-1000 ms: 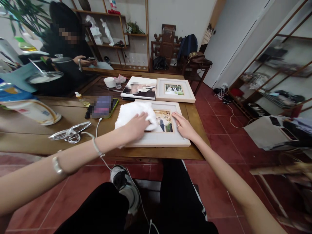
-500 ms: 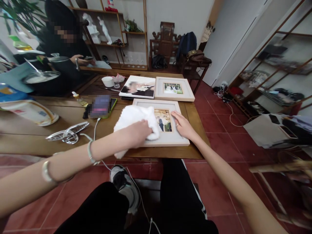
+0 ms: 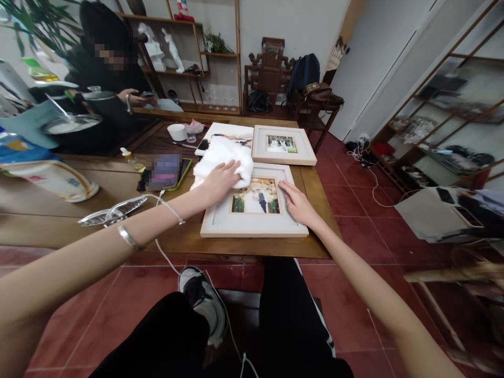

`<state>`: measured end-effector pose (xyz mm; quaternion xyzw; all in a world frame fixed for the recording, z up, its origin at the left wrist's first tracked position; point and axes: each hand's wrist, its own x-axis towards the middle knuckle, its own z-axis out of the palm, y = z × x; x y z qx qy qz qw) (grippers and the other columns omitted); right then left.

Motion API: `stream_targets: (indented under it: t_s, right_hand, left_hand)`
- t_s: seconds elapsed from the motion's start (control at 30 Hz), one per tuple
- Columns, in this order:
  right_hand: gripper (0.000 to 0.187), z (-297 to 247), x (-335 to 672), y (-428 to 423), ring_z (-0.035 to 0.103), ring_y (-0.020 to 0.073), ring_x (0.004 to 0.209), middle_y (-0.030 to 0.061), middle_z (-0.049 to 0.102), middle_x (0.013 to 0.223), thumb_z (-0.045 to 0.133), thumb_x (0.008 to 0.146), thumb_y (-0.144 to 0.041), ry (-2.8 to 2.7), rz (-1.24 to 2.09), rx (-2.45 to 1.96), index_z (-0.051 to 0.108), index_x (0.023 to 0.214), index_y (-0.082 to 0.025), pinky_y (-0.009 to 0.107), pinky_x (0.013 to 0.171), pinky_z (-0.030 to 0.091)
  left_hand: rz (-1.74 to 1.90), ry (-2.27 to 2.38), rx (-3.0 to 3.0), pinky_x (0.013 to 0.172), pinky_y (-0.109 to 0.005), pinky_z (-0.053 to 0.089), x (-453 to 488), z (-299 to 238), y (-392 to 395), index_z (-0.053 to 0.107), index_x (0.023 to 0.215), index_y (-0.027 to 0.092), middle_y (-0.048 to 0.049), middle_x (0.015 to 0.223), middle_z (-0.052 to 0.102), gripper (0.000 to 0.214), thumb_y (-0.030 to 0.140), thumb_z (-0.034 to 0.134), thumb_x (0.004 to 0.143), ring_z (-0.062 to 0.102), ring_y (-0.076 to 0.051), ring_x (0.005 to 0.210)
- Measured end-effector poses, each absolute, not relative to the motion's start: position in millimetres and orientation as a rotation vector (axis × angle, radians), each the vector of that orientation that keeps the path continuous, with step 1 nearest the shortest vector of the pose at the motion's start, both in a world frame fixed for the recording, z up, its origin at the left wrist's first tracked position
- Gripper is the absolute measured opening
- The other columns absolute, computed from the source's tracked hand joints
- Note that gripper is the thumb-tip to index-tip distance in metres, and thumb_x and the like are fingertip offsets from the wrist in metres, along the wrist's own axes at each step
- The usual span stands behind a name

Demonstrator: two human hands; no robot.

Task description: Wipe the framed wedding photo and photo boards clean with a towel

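Note:
A pale wooden picture frame (image 3: 252,223) with a photo in it lies flat on the wooden table (image 3: 79,199) in front of me. My left hand (image 3: 219,181) presses a white cloth (image 3: 226,155) onto the frame's far left corner, fingers curled over the cloth. My right hand (image 3: 298,203) rests flat on the frame's right edge, fingers stretched out, with a ring on one finger.
A second framed photo (image 3: 282,145) and a frameless print (image 3: 232,132) lie behind. A phone (image 3: 167,172) with a white cable, a small bottle (image 3: 132,160), a white cup (image 3: 176,132) and a metal ornament (image 3: 114,212) are on the table. Another person (image 3: 106,63) sits far left.
My left hand has slid the cloth from the frame's near left part up to its far left corner, uncovering the photo. My right hand has stayed on the right edge.

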<state>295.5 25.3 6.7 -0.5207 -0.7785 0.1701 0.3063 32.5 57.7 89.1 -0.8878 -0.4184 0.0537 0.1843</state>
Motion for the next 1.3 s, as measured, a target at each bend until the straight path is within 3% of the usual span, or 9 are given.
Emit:
stream_targets:
  t_s: [0.1, 0.3, 0.47, 0.6, 0.7, 0.9, 1.13, 1.3]
  right_hand:
    - [0.052, 6.3, 295.8, 25.3, 0.037, 0.0239, 0.141, 0.0074, 0.047, 0.147, 0.041, 0.088, -0.017, -2.041, 0.473, -1.366, 0.051, 0.138, -0.02, 0.047, 0.119, 0.026]
    - [0.052, 5.8, 294.4, 25.4, 0.037, 0.0243, 0.141, 0.0075, 0.048, 0.147, 0.042, 0.087, -0.018, -2.033, 0.476, -1.354, 0.051, 0.138, -0.02, 0.048, 0.119, 0.026]
    - [0.052, 8.3, 292.1, 23.7, 0.037, 0.0232, 0.14, 0.009, 0.048, 0.147, 0.04, 0.087, -0.016, -2.035, 0.449, -1.378, 0.052, 0.137, -0.017, 0.046, 0.119, 0.027]
    - [0.052, 8.1, 292.7, 24.3, 0.037, 0.0233, 0.14, 0.0089, 0.048, 0.147, 0.039, 0.087, -0.015, -2.042, 0.446, -1.379, 0.052, 0.137, -0.017, 0.046, 0.119, 0.027]
    - [0.051, 7.2, 294.0, 25.4, 0.037, 0.023, 0.14, 0.0091, 0.047, 0.147, 0.039, 0.088, -0.015, -2.05, 0.451, -1.382, 0.052, 0.137, -0.016, 0.045, 0.119, 0.027]
    - [0.051, 7.5, 293.2, 25.5, 0.036, 0.0239, 0.141, 0.0106, 0.047, 0.147, 0.039, 0.088, -0.016, -2.041, 0.471, -1.405, 0.051, 0.138, -0.014, 0.045, 0.12, 0.026]
    - [0.05, 8.4, 292.7, 25.9, 0.035, 0.024, 0.142, 0.0138, 0.044, 0.148, 0.037, 0.091, -0.02, -2.069, 0.463, -1.412, 0.05, 0.138, -0.012, 0.046, 0.119, 0.026]
    - [0.048, 7.8, 296.3, 25.7, 0.03, 0.0259, 0.144, 0.0101, 0.044, 0.149, 0.037, 0.093, -0.026, -2.081, 0.472, -1.408, 0.048, 0.14, -0.021, 0.056, 0.119, 0.018]
  left_hand:
    - [0.206, -1.163, -2.608, 0.108, -0.041, 0.035, 34.9, 74.4, 61.9, 0.065, 0.113, 0.005, -0.024, 0.143, 0.045, 0.039, 0.001, 0.049, 0.077, 0.04, -0.032, 0.137]
    - [0.398, -1.19, -2.703, 0.099, -0.045, 0.044, 57.2, 87.1, -22.7, 0.066, 0.113, 0.002, -0.0297, 0.135, 0.051, 0.037, 0.009, 0.052, 0.08, 0.049, -0.039, 0.127]
    - [0.369, -1.082, -2.902, 0.105, -0.046, 0.041, 63.7, 101.0, -74.3, 0.072, 0.104, 0.01, -0.0217, 0.128, 0.06, 0.031, 0.01, 0.056, 0.077, 0.041, -0.038, 0.135]
    - [0.329, -1.232, -2.848, 0.109, -0.044, 0.037, 62.6, 91.1, -39.9, 0.062, 0.122, 0.006, -0.0228, 0.145, 0.044, 0.043, 0.009, 0.049, 0.082, 0.036, -0.035, 0.139]
    - [0.326, -1.341, -2.733, 0.114, -0.043, 0.028, 56.6, 80.3, 12.3, 0.061, 0.124, 0.007, -0.0199, 0.155, 0.029, 0.043, 0.009, 0.047, 0.083, 0.026, -0.034, 0.144]
    - [0.212, -1.271, -2.63, 0.113, -0.043, 0.028, 48.0, 72.6, 81.8, 0.061, 0.121, 0.003, -0.0233, 0.156, 0.023, 0.04, 0.011, 0.048, 0.084, 0.022, -0.036, 0.145]
    - [0.495, -1.128, -2.738, 0.107, -0.041, 0.037, 70.6, 93.8, 17.8, 0.064, 0.118, 0.004, -0.024, 0.152, 0.033, 0.038, 0.01, 0.048, 0.084, 0.034, -0.038, 0.139]
    - [0.633, -1.097, -2.928, 0.106, -0.042, 0.04, 83.7, 115.2, -44.5, 0.063, 0.121, 0.008, -0.0226, 0.154, 0.028, 0.04, 0.011, 0.051, 0.083, 0.033, -0.039, 0.139]
